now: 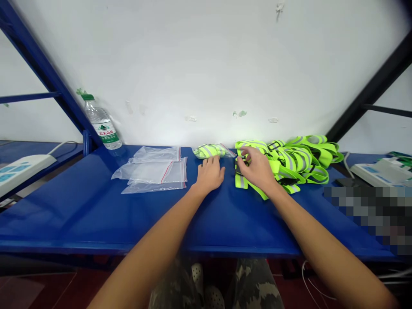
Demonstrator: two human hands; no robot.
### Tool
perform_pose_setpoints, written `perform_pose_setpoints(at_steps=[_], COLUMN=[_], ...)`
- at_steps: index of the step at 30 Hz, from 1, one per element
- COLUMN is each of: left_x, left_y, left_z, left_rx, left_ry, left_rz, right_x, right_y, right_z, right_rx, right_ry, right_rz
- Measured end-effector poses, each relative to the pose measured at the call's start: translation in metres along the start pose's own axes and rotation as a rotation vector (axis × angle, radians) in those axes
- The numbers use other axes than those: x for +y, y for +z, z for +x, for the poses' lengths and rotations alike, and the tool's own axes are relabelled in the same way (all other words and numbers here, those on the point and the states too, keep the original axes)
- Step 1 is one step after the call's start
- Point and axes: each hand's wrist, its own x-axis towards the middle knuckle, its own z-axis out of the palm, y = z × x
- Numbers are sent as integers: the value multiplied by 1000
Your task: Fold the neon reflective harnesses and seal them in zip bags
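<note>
My left hand [210, 175] rests palm down on the blue table, fingers apart. Its fingertips meet the near edge of a clear zip bag [210, 150] that has a folded yellow-green reflective strap inside. On the right, my right hand [255, 168] is at the left end of a heap of yellow-green reflective straps [296, 159] with silver stripes and black buckles. Its thumb and forefinger are spread around a black buckle [240, 166], with a gap between them. The other fingers of that hand are partly hidden.
Several flat clear zip bags [154, 169] with red seal lines lie left of my hands. A water bottle [103, 124] leans at the back left. Power strips [24, 169] flank the table on both sides. A white wall [206, 73] and sloping metal frame bars [48, 77] bound the space.
</note>
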Motion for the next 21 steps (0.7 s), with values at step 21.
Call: perform_pose_setpoints(at_steps=[21], left_x=[18], left_y=[10], left_z=[15], left_rx=[132], left_ry=[382], left_rz=[-533], right_x=[0], right_y=[-21], right_z=[0], right_rx=[-336], right_ry=[-155], right_rz=[-228])
